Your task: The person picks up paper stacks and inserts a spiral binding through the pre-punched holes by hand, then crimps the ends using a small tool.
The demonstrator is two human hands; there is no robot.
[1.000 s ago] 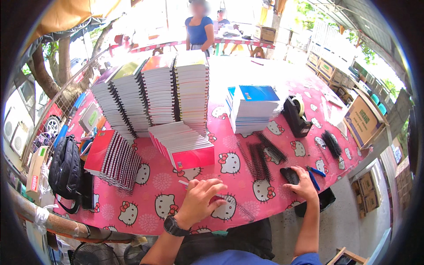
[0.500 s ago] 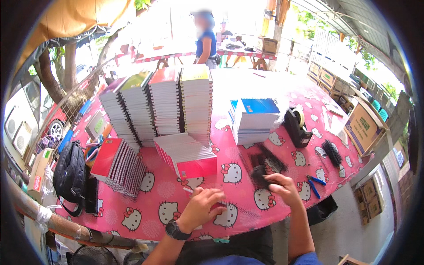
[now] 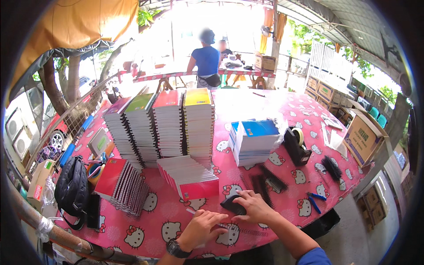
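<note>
On my left I see a black backpack [image 3: 72,187] near a narrow cardboard carton [image 3: 42,179]. A black tape dispenser [image 3: 297,148] stands toward the right of the pink tablecloth [image 3: 285,212], and a large brown box [image 3: 364,138] sits farther right. Beyond, I see a person in a blue top [image 3: 206,61] by another table [image 3: 152,77], a second person [image 3: 225,52] nearby; glare there leaves me unsure what lies on it. An orange tarp [image 3: 88,24] hangs upper left.
</note>
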